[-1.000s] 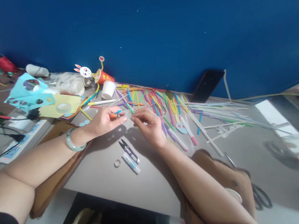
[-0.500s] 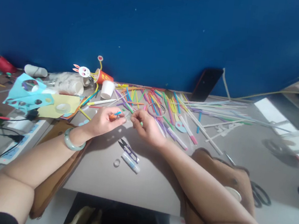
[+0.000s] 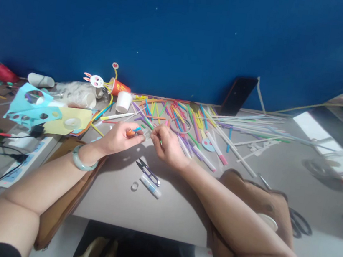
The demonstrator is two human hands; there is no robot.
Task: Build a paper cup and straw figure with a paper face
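Barely anything has moved since the earlier frame, just a slight shift in the curl of the right hand's (image 3: 170, 147) fingers. Both hands meet above the table (image 3: 111, 205), and the left hand (image 3: 119, 138) pinches a clear piece (image 3: 147, 134), with an orange-and-blue bit (image 3: 131, 132) tucked in its fingers. My view shows the right fingertips drawn together at the clear piece's edge, but I cannot tell whether they grip it (the blur eats that detail). As I judge it, the handwork is partway: the clear piece is in hand, not set down, and how much remains I cannot read. Behind, a rabbit face (image 3: 97, 81) is already joined to the red cup (image 3: 121, 89). Snips (image 3: 143, 168) and a glue tube (image 3: 150, 187) lie nearer me, out of both hands.
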